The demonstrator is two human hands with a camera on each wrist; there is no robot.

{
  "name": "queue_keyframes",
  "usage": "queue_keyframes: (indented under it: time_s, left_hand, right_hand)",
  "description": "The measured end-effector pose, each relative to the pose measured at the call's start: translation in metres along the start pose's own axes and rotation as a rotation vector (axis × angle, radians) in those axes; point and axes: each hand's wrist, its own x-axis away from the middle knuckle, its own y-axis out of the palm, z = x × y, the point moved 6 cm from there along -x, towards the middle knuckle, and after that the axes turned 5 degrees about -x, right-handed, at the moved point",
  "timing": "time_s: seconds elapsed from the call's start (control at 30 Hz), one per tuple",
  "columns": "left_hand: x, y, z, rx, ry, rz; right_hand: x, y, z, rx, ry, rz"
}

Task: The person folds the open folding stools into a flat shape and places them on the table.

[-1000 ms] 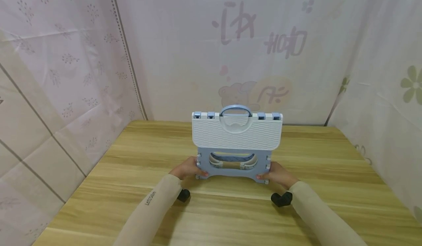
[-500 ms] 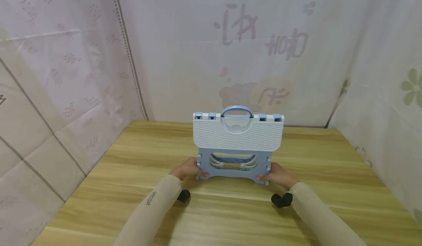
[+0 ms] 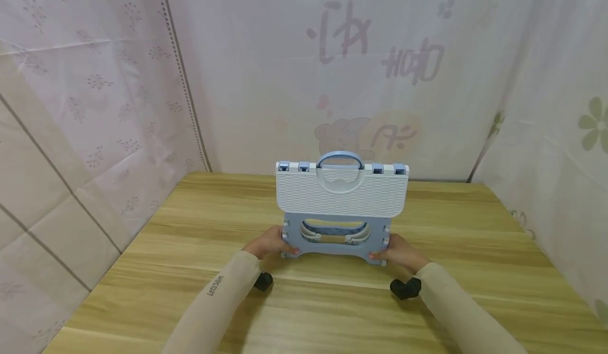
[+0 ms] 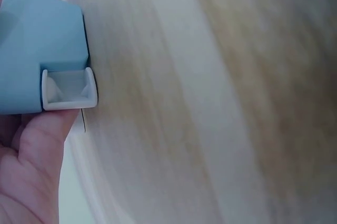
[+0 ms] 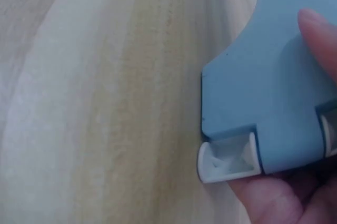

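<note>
A folding step stool (image 3: 342, 201) in white and blue stands upright on the wooden table, folded flat. Its textured white top panel hangs over the blue leg panel, and a blue carry handle (image 3: 340, 154) arches above it. My left hand (image 3: 268, 242) grips the lower left side, thumb across the front. On the opposite side my right hand (image 3: 402, 252) holds the lower right edge the same way. Both wrist views show a blue leg (image 4: 47, 39) with a white hinge end (image 5: 229, 161) close to the tabletop; fingers pass behind it, partly hidden.
The wood-grain table (image 3: 332, 312) extends on all sides of the stool. Patterned cloth (image 3: 266, 79) hangs behind and at both sides. A black wrist device (image 3: 406, 287) sits under the right wrist, another (image 3: 263, 281) under the left.
</note>
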Motion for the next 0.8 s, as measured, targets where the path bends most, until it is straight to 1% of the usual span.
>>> queue_keyframes:
  time_s: [0.13,0.2,0.27,0.33,0.4,0.47,0.53,0.6,0.63,0.73,0.8]
  left_hand:
    - [0.002,-0.002,-0.001,-0.010,-0.016,0.020]
    - [0.004,-0.002,-0.001,-0.019,-0.019,0.032]
    - [0.005,-0.002,0.000,-0.031,-0.013,0.041]
    - [0.008,-0.003,0.000,-0.040,-0.014,0.059]
    - [0.010,-0.007,0.000,-0.046,-0.022,0.095]
    - [0.012,-0.012,-0.002,-0.041,-0.054,0.141]
    - [0.013,-0.016,-0.004,-0.024,-0.081,0.179]
    - [0.014,-0.019,-0.005,-0.006,-0.086,0.183]
    - [0.014,-0.019,-0.005,0.006,-0.077,0.174]
    - [0.012,-0.018,-0.005,0.015,-0.028,0.132]
    - [0.011,-0.017,-0.006,0.025,-0.001,0.112]
  right_hand:
    - [-0.002,-0.002,0.001,0.029,-0.004,-0.015]
    - [-0.002,-0.004,0.003,0.069,-0.016,-0.030]
    - [-0.001,-0.009,0.006,0.105,-0.034,-0.036]
    - [0.001,-0.017,0.008,0.128,-0.081,-0.019]
    - [0.003,-0.025,0.007,0.102,-0.136,0.006]
    - [0.004,-0.031,0.005,0.052,-0.177,0.024]
    - [0.005,-0.034,0.003,-0.012,-0.196,0.012]
    - [0.004,-0.032,0.001,-0.044,-0.181,-0.018]
    - [0.004,-0.031,0.000,-0.041,-0.167,-0.027]
    - [0.002,-0.026,0.001,-0.035,-0.129,-0.051]
    - [0.001,-0.023,0.002,-0.016,-0.121,-0.048]
